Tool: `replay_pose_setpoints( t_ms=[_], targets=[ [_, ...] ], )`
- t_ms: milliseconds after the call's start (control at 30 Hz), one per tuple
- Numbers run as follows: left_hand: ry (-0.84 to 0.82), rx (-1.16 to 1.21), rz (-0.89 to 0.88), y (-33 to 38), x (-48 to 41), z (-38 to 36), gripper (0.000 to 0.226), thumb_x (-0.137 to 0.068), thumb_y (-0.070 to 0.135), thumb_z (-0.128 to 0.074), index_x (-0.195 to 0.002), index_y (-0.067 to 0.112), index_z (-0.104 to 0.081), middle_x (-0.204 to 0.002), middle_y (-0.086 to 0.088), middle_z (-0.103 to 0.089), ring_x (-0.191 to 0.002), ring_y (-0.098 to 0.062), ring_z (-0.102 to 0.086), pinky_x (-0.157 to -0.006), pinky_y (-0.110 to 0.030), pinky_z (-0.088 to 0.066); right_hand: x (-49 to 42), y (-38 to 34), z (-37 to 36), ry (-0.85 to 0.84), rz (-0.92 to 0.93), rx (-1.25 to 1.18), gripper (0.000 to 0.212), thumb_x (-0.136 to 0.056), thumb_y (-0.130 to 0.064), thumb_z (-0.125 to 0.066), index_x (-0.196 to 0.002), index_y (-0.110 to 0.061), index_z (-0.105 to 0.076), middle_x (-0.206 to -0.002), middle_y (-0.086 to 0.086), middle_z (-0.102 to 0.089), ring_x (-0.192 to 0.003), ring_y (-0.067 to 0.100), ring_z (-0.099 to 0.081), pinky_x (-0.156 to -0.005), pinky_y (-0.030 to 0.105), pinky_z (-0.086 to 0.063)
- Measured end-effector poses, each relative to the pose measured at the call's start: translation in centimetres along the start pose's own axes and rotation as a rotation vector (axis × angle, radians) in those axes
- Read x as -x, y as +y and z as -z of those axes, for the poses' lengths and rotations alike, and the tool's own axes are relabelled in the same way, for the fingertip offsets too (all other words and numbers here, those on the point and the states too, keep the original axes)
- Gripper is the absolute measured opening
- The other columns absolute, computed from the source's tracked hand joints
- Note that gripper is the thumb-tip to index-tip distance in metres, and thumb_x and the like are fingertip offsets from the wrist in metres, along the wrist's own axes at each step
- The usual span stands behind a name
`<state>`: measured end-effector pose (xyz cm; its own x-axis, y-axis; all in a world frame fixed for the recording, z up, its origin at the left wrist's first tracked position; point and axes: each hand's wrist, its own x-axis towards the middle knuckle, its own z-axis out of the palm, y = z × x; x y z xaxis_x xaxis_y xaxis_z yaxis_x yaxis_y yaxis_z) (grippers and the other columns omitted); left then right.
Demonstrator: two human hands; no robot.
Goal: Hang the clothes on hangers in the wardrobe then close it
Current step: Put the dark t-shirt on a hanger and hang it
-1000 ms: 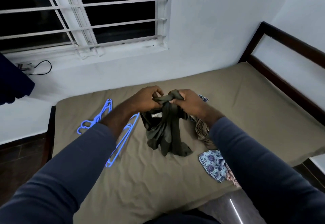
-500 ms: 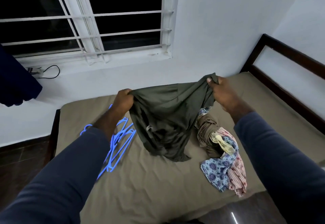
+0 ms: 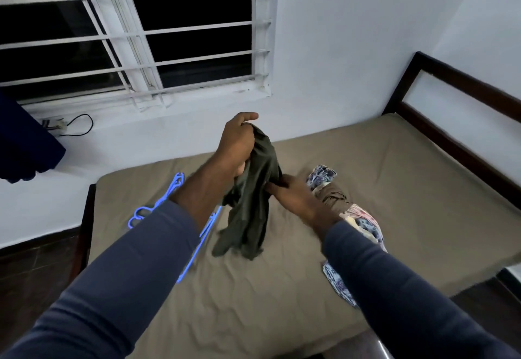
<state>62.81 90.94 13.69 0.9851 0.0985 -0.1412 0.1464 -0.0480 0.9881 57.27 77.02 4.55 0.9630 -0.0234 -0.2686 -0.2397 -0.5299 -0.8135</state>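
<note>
While a dark olive garment (image 3: 253, 203) hangs bunched above the middle of a bed (image 3: 408, 184), its lower end resting on the sheet, a person's left hand (image 3: 236, 147) clenches its top and the right hand (image 3: 293, 198) pinches a fold at the garment's three o'clock edge; blue hangers (image 3: 195, 250) lie at its nine o'clock, a heap of other clothes (image 3: 338, 201) at its three o'clock; the wardrobe is out of view; the step in hand appears to be sorting out one piece; next, likely, finding its opening, spreading it, and reaching toward nine o'clock for a hanger.
</note>
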Motion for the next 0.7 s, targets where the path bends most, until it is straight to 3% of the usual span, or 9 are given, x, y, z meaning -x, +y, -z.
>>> replay_pose_setpoints(
  t_ms=[100,200,267,333,433,500,567,633,700],
  targets=[
    [-0.017,0.064,0.020,0.4,0.9,-0.2,0.044,-0.090,-0.003,-0.029,-0.098,0.014,-0.069,-0.071,-0.002,-0.056,-0.063,-0.018,-0.051,-0.055,-0.027,-0.036,-1.0,1.5,-1.3,0.072,-0.014,0.030,0.026,-0.082,-0.028,-0.061,-0.103,-0.015,-0.069,-0.102,0.008,-0.072,-0.098,0.027,-0.069,-0.086,0.036,-0.054],
    [0.029,0.125,0.060,0.3,1.6,0.4,0.041,-0.089,-0.003,-0.031,-0.086,0.014,-0.068,-0.083,-0.007,-0.061,-0.080,-0.025,-0.055,-0.070,-0.036,-0.043,-1.2,1.8,-1.1,0.285,0.122,0.240,0.034,-0.078,-0.028,-0.052,-0.100,-0.011,-0.071,-0.120,0.020,-0.060,-0.116,0.036,-0.055,-0.110,0.044,-0.040],
    [0.057,0.185,0.078,0.2,2.2,1.1,0.039,-0.090,-0.003,-0.032,-0.086,0.012,-0.068,-0.086,-0.009,-0.063,-0.084,-0.026,-0.058,-0.076,-0.039,-0.046,-1.5,1.6,-0.3,0.466,0.100,0.089,0.021,-0.087,-0.021,-0.057,-0.099,-0.008,-0.070,-0.134,0.023,-0.046,-0.126,0.033,-0.044,-0.115,0.032,-0.030],
    [0.040,0.194,0.050,0.2,3.0,1.5,0.039,-0.090,-0.003,-0.034,-0.086,0.013,-0.069,-0.086,-0.009,-0.064,-0.085,-0.026,-0.060,-0.078,-0.041,-0.045,-2.2,1.5,0.6,0.564,-0.007,-0.242,0.015,-0.090,-0.017,-0.057,-0.097,-0.008,-0.067,-0.122,0.018,-0.056,-0.113,0.031,-0.054,-0.101,0.031,-0.040],
    [-0.102,0.151,-0.049,-0.3,5.1,1.5,0.033,-0.093,-0.002,-0.042,-0.091,0.015,-0.070,-0.091,-0.013,-0.064,-0.086,-0.025,-0.058,-0.077,-0.038,-0.044,-2.5,0.9,1.3,0.391,-0.176,-0.767,0.014,-0.087,-0.021,-0.051,-0.091,-0.018,-0.064,-0.093,0.010,-0.068,-0.090,0.026,-0.062,-0.074,0.036,-0.054],
    [-0.257,0.018,-0.163,-1.2,6.1,2.3,0.025,-0.093,0.001,-0.051,-0.103,0.016,-0.068,-0.093,-0.011,-0.065,-0.083,-0.019,-0.059,-0.072,-0.032,-0.048,-2.8,0.3,2.3,0.277,-0.097,-0.857,0.020,-0.088,-0.013,-0.048,-0.077,-0.018,-0.064,-0.082,0.009,-0.069,-0.080,0.025,-0.063,-0.066,0.033,-0.054],
    [-0.373,-0.132,-0.195,-2.9,5.8,3.8,0.034,-0.092,-0.004,-0.053,-0.119,0.014,-0.061,-0.091,-0.011,-0.064,-0.074,-0.014,-0.060,-0.063,-0.026,-0.053,-2.8,-1.2,4.1,0.232,0.101,-0.743,0.031,-0.088,0.000,-0.045,-0.067,-0.018,-0.060,-0.070,0.006,-0.062,-0.070,0.020,-0.059,-0.069,0.032,-0.049],
    [-0.394,-0.261,-0.085,-5.3,4.2,5.2,0.042,-0.090,-0.014,-0.049,-0.128,0.003,-0.055,-0.085,-0.014,-0.063,-0.065,-0.014,-0.063,-0.059,-0.024,-0.054,-2.4,-3.1,6.3,0.180,0.278,-0.494,0.034,-0.085,0.009,-0.042,-0.077,-0.019,-0.058,-0.074,0.002,-0.060,-0.070,0.014,-0.057,-0.069,0.029,-0.044],
    [-0.430,-0.546,-0.013,-7.9,2.6,5.6,0.040,-0.084,-0.013,-0.054,-0.123,-0.003,-0.059,-0.076,-0.009,-0.069,-0.061,-0.010,-0.067,-0.060,-0.023,-0.052,-2.1,-4.7,7.9,0.120,0.406,-0.185,0.038,-0.084,0.013,-0.039,-0.092,-0.018,-0.060,-0.087,0.000,-0.063,-0.078,0.010,-0.058,-0.073,0.025,-0.045]
  ],
)
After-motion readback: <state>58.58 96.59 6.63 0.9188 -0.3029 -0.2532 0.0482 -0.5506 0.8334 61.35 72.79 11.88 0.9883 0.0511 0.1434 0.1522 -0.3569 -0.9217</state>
